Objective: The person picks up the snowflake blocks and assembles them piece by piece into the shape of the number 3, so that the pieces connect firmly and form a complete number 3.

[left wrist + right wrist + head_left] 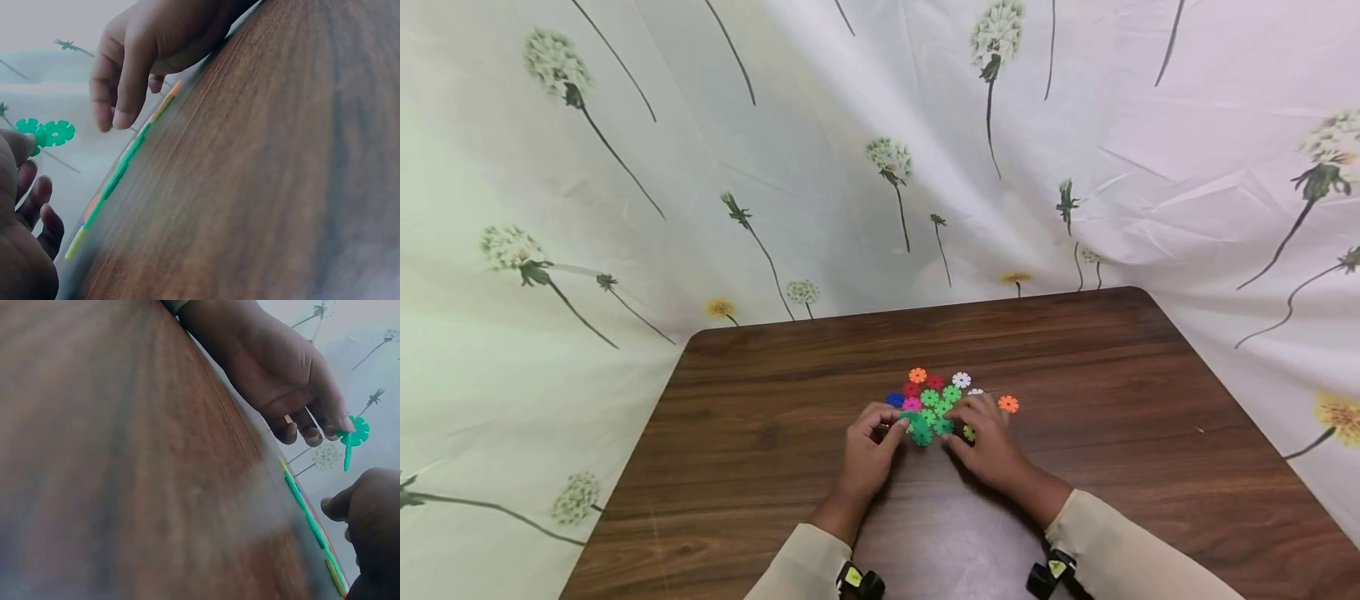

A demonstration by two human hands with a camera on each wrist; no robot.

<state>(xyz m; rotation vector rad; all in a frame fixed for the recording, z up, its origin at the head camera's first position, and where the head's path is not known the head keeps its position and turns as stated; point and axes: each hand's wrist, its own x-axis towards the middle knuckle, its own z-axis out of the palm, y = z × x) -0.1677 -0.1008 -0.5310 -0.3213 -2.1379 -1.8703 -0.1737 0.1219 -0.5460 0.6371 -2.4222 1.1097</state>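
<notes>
Between thumb and fingertips, my left hand (pixel 868 450) pinches green notched discs (pixel 55 133), raised off the table. Two of them look joined at an angle in the right wrist view, where the left hand (pixel 284 372) shows behind them. My right hand (pixel 990 442) hovers by the right side of the disc cluster, thumb and fingers apart and pointing down. Nothing shows between its fingers in the left wrist view. Below and between both hands lie several light green discs (pixel 929 397) and a darker green disc (pixel 921 436), flat on the wood.
Around the green pieces lie red discs (pixel 935 381), a pink disc (pixel 912 404), a blue disc (pixel 894 399), a white disc (pixel 961 379) and orange discs (pixel 1008 403). The brown wooden table (pixel 760 467) meets a dandelion-print curtain (pixel 820 167) at its back and sides.
</notes>
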